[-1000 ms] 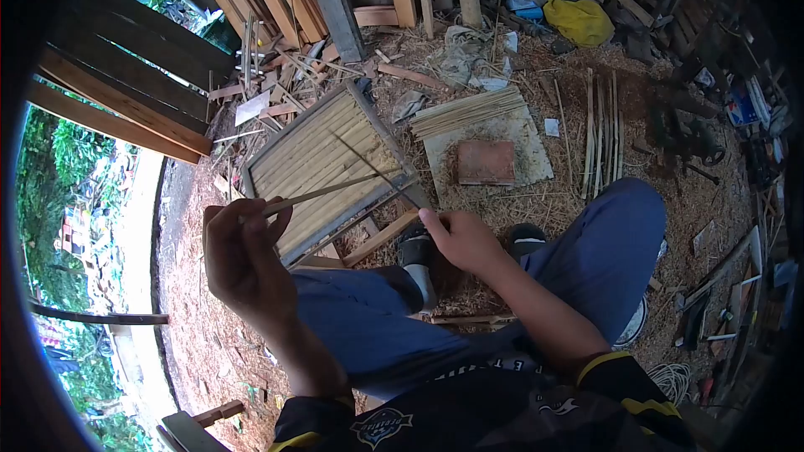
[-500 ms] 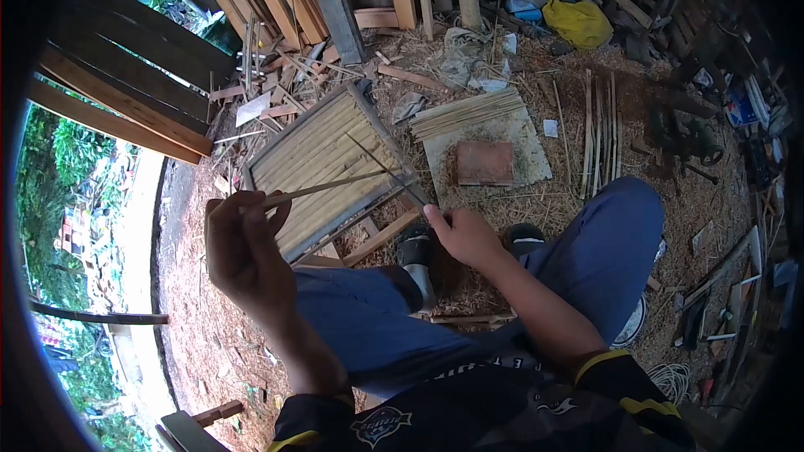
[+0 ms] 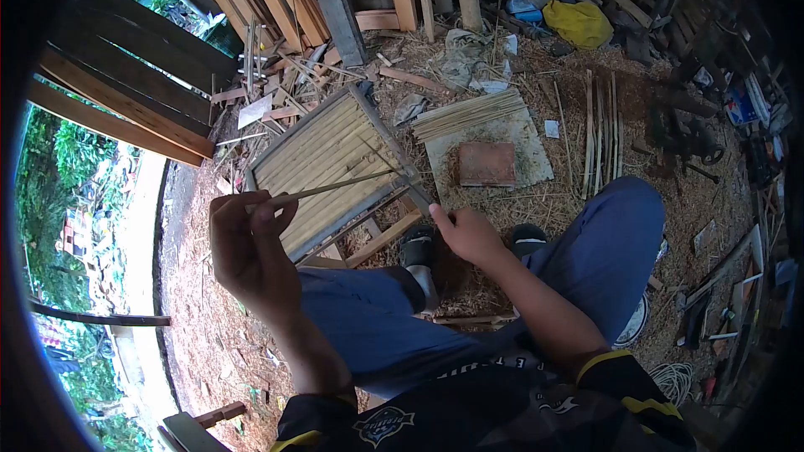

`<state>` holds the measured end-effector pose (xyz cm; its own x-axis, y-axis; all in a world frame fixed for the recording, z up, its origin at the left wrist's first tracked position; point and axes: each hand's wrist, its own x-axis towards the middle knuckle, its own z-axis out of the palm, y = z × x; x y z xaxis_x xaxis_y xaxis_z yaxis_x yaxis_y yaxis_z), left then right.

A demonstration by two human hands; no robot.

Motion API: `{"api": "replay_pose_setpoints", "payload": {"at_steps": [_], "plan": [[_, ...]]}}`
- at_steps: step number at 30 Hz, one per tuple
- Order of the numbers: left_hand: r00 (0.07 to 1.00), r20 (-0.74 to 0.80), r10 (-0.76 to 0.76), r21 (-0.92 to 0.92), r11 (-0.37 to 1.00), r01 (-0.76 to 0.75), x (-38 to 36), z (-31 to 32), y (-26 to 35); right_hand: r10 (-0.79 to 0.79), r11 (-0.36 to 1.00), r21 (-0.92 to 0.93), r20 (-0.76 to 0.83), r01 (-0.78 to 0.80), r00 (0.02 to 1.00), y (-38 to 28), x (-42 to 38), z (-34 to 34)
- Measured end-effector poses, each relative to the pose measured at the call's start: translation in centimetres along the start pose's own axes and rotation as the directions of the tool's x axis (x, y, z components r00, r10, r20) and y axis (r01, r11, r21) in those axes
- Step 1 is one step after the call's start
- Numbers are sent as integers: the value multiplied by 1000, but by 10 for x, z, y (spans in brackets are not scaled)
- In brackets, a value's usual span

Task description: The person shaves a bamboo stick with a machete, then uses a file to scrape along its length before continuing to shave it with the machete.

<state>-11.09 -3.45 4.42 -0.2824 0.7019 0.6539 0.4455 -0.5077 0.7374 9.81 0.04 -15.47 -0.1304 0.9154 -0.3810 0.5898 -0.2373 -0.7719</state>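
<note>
Pinched between the thumb and fingers of my left hand is a thin bamboo stick, its far end pointing right. My right hand is closed round the handle of a knife, index finger and thumb laid forward along it. The narrow dark blade slants up and left, crossing the stick near its far end in this view. Beneath both lies a framed panel of bamboo slats with a grey wooden border, slanted on the ground in front of my feet.
A reddish brick-like block sits on a pale board, with a bundle of thin bamboo strips at its top edge. Longer strips lie to the right. Wood scraps and shavings cover the ground; planks lean at the back.
The knife has shifted slightly right, and its blade tip shows lower and further right. My left hand and the stick are almost where they were.
</note>
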Motion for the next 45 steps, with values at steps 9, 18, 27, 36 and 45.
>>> {"api": "replay_pose_setpoints", "payload": {"at_steps": [9,18,27,36,45], "plan": [[998,27,56,86,995,-58,-13,-8,-5,-426,862,303,-3,406,905,-85,-78,-27],[997,34,71,86,994,-74,-21,-3,1,-541,797,266,-85,542,837,-78,-81,-29],[997,12,76,26,997,-76,-18,2,2,-472,839,282,-49,466,880,-66,-69,-29],[998,12,65,59,996,-66,-18,-3,-1,-395,898,188,-51,397,917,-53,-56,-18],[998,35,62,70,995,-64,-15,-6,-2,-242,963,120,-25,243,970,-35,-35,-4]]}}
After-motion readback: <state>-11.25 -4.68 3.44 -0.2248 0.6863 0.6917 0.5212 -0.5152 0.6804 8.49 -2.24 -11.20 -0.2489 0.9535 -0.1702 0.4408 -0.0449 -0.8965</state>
